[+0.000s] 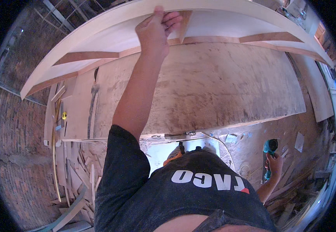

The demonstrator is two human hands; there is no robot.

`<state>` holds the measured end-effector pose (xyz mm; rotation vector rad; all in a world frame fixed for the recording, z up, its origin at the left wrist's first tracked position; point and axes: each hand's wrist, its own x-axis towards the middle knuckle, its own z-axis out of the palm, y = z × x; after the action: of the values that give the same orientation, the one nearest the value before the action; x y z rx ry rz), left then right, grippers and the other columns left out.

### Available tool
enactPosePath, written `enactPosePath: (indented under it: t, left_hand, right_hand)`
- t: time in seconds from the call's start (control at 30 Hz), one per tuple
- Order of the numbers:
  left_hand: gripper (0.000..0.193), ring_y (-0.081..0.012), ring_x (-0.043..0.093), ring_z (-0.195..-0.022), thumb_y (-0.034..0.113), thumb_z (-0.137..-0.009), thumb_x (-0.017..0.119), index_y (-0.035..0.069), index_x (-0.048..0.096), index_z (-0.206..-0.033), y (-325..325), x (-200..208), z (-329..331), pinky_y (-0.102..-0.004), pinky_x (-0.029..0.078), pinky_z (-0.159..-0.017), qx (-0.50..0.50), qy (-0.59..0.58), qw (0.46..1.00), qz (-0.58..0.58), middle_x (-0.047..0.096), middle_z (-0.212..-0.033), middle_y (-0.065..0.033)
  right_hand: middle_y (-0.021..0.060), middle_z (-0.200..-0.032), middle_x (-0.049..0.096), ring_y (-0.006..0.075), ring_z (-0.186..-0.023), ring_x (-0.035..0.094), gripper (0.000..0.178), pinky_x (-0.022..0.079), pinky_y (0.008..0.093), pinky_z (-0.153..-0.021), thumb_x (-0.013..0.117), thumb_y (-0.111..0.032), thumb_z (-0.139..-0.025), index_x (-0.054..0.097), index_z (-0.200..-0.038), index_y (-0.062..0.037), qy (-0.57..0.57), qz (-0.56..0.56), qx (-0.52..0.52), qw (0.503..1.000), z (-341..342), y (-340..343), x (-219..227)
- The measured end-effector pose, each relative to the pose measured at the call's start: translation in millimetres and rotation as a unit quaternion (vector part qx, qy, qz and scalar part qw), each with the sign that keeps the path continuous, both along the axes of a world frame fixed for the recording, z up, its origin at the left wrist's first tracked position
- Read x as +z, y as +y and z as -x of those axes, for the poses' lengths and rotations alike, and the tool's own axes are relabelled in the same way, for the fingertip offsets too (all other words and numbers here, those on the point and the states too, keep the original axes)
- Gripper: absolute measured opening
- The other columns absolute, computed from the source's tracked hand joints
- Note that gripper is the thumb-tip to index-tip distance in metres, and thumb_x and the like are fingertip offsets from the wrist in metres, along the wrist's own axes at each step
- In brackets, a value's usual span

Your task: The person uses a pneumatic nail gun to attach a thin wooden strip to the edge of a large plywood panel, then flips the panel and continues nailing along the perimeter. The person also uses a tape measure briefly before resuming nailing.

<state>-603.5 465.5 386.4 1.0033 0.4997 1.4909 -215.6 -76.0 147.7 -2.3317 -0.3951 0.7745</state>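
Note:
A long, pale wooden frame (210,8) with inner ribs and white inner faces stands along the far side of the workbench. My left hand (156,33) reaches up to its top edge; the thumb lies over the rim and the fingers curl on the inner side, beside a middle rib (186,25). Low at my right side, my right hand (275,164) is wrapped round the handle of a teal and black nail gun (270,146). The gun is held away from the frame, over the floor.
The broad, stained plywood benchtop (222,81) lies before me. A yellow tape measure (64,115) sits at its left end. Wood offcuts (83,172) heap at lower left, by a brick wall (15,154). A thin hose (224,144) runs from under the bench across the floor.

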Motion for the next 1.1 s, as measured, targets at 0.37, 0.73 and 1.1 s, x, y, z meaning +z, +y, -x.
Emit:
enactPosePath:
  t: [0.37, 0.73, 1.1]
  left_hand:
    - [0.037, -0.0324, 0.078, -0.095, 0.027, -0.113, 0.058, -0.008, 0.061, -0.121, 29.7, 1.0, 3.7, -0.0401, 0.065, -0.086, 0.010, 0.016, 1.000, 0.022, 0.076, -0.108, -0.0235]
    - [0.049, -0.0331, 0.072, -0.110, 0.039, -0.112, 0.057, -0.009, 0.058, -0.124, 42.7, 8.6, 6.8, -0.0455, 0.060, -0.104, 0.068, 0.041, 0.997, 0.010, 0.070, -0.114, -0.0210]
    - [0.048, -0.0324, 0.071, -0.116, 0.041, -0.111, 0.059, -0.006, 0.059, -0.123, 48.9, 14.0, 8.1, -0.0456, 0.058, -0.108, 0.094, 0.048, 0.994, 0.011, 0.072, -0.114, -0.0190]
  right_hand:
    - [0.0035, -0.069, 0.066, 0.0137, -0.053, 0.061, 0.032, 0.048, 0.0314, -0.048, 0.081, -0.030, -0.094, 0.073, -0.100, 0.0000, -0.059, -0.022, -0.065, 0.996, 63.1, 38.1, 25.2]
    - [0.0072, -0.069, 0.069, 0.0163, -0.053, 0.066, 0.034, 0.052, 0.0354, -0.052, 0.079, -0.031, -0.093, 0.075, -0.096, 0.0028, -0.043, 0.072, -0.114, 0.990, 54.4, -0.5, -41.9]
    - [0.0070, -0.068, 0.068, 0.0160, -0.055, 0.065, 0.037, 0.052, 0.0344, -0.051, 0.079, -0.034, -0.094, 0.076, -0.104, 0.0016, -0.050, 0.028, -0.072, 0.996, -3.9, 6.1, -53.3]
